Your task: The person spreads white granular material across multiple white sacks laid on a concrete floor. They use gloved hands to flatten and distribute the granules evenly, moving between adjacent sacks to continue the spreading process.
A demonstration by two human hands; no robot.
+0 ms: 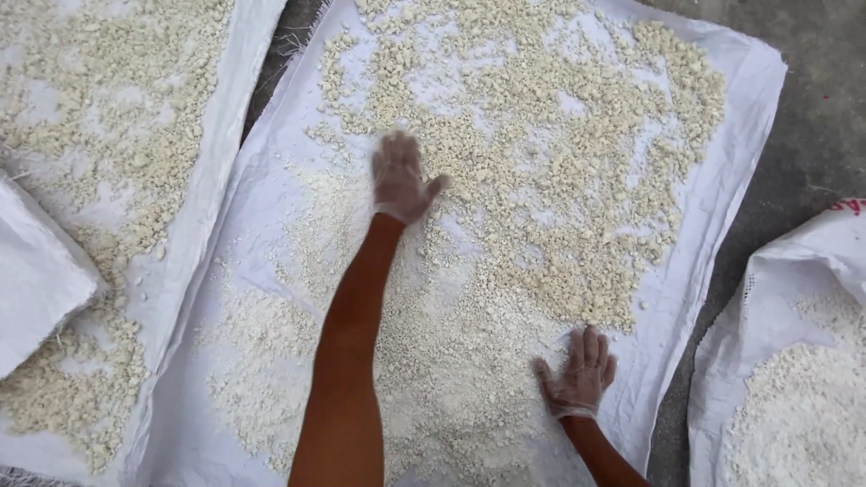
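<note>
My left hand (pixel 401 178), in a thin clear glove, reaches far forward and lies flat with fingers spread on pale crumbly lumps (pixel 577 153) spread over a white woven sheet (pixel 749 117). My right hand (pixel 580 372), also gloved, rests palm down with fingers apart near the sheet's right edge, on finer white crumbs (pixel 451 361). The coarse beige lumps cover the far and right part of the sheet; the finer powdery material lies near me. Neither hand holds anything.
A second white sheet (pixel 203 189) with similar lumps lies at the left, a folded sack (pixel 41 280) on top of it. Another sack with crumbs (pixel 794 397) sits at the lower right. Grey concrete floor (pixel 812 108) shows between them.
</note>
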